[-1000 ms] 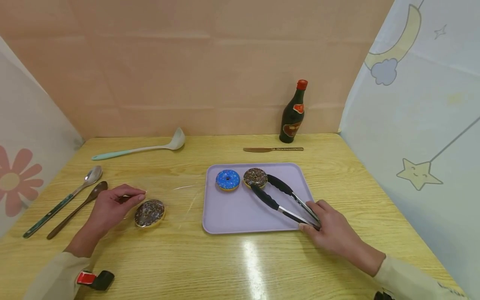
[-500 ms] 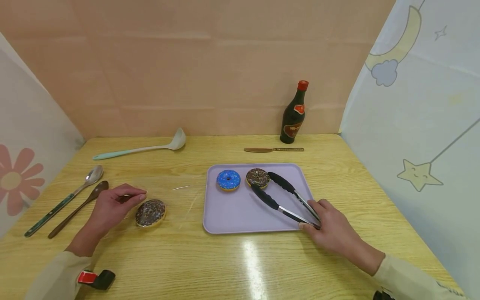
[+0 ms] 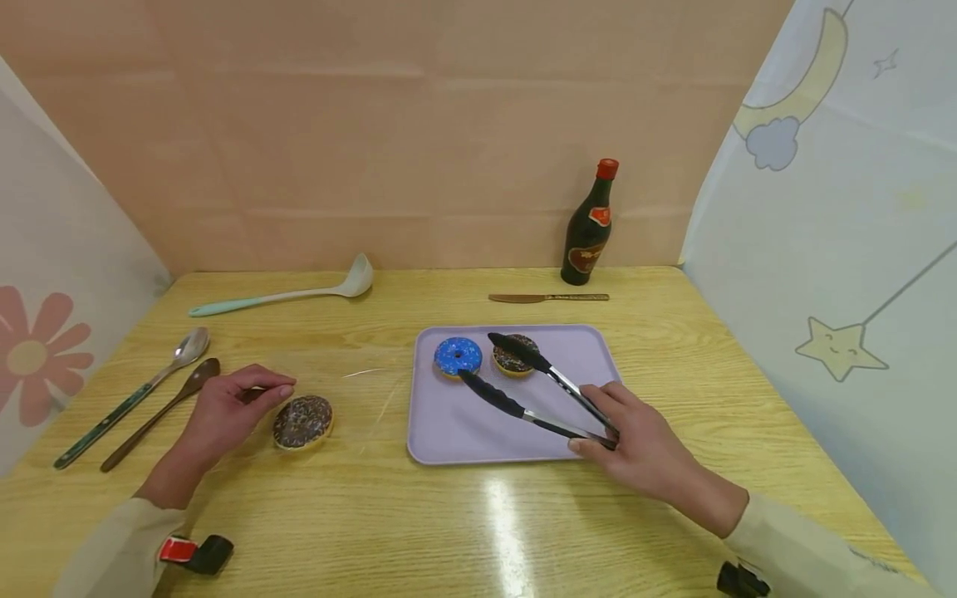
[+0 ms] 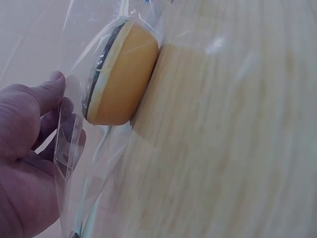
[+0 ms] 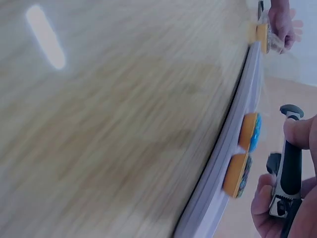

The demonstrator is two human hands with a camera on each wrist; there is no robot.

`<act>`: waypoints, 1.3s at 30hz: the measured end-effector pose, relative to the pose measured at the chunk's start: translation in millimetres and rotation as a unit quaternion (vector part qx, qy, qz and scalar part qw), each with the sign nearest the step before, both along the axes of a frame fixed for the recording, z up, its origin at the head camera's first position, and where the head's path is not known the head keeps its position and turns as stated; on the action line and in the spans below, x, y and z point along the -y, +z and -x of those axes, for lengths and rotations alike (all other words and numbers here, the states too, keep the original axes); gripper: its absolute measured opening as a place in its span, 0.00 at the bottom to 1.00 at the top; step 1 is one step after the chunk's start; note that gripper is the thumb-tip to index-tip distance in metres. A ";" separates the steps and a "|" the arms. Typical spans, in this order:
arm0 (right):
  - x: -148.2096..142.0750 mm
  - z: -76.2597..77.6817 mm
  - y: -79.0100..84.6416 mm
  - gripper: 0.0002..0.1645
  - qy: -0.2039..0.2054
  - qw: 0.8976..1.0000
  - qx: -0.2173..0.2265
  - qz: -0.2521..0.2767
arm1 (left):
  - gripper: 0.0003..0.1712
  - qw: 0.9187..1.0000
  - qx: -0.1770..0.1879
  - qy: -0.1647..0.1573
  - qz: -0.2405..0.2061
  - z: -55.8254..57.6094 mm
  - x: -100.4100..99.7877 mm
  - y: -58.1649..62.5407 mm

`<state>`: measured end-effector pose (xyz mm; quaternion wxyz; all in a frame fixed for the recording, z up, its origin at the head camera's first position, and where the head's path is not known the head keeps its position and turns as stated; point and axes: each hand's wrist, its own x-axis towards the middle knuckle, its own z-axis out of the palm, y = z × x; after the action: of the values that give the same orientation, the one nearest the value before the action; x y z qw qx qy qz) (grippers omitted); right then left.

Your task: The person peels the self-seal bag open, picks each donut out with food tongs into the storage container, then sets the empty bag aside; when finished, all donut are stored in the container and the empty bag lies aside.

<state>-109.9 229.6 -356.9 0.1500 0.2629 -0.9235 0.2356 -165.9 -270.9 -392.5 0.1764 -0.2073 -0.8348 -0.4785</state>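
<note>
My left hand (image 3: 232, 415) pinches the edge of a clear plastic bag (image 4: 72, 148) with thumb and fingertips. Inside the bag lies a chocolate-topped doughnut (image 3: 302, 422), whose tan side shows in the left wrist view. My right hand (image 3: 643, 444) grips a pair of tongs (image 3: 557, 386) with black tips, their arms spread apart and nothing held between them. Over the lilac tray (image 3: 456, 436), one tip covers part of a second chocolate doughnut (image 3: 514, 365). The other tip is by the lower right edge of a blue-iced doughnut (image 3: 458, 357); contact cannot be told.
A long-handled spoon (image 3: 134, 411) and a brown wooden spoon (image 3: 160, 415) lie left of my left hand. Along the back are a white ladle (image 3: 299, 293), a table knife (image 3: 548, 298) and a dark bottle (image 3: 586, 228) with a red cap.
My right hand has moved the tongs left, from beside the chocolate doughnut on the tray toward the blue one. My left hand stays where it was, at the bag.
</note>
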 end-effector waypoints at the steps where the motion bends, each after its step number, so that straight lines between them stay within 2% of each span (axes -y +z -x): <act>1: 4.0 1.3 0.3 0.32 0.012 1.000 0.002 0.000 | 0.06 1.000 -0.001 0.000 -0.001 -0.3 0.1 0.2; 5: 22.2 5.8 1.8 0.32 0.055 0.998 0.005 -0.009 | 0.08 1.000 -0.009 -0.003 -0.003 0.7 1.3 -1.6; 9: 42.0 9.9 5.9 0.32 0.078 0.996 0.012 -0.036 | 0.10 1.000 -0.009 -0.009 -0.007 1.3 2.8 -4.2; 20: 79.9 26.2 10.2 0.31 0.113 0.988 0.056 -0.089 | 0.07 0.999 -0.006 -0.033 -0.011 -2.3 0.0 0.9; 30: 104.5 38.6 14.3 0.36 0.144 0.977 0.082 -0.133 | 0.06 0.999 0.008 -0.029 -0.010 -4.4 -0.9 0.3; 39: 117.4 47.8 11.3 0.35 0.159 0.971 0.095 -0.154 | 0.06 0.999 -0.005 -0.032 -0.014 -4.0 -3.3 0.2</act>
<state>-157.7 112.2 -345.6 -0.0201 0.4026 -0.9051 0.1356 -161.9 -267.5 -392.3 0.1677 -0.2340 -0.8199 -0.4949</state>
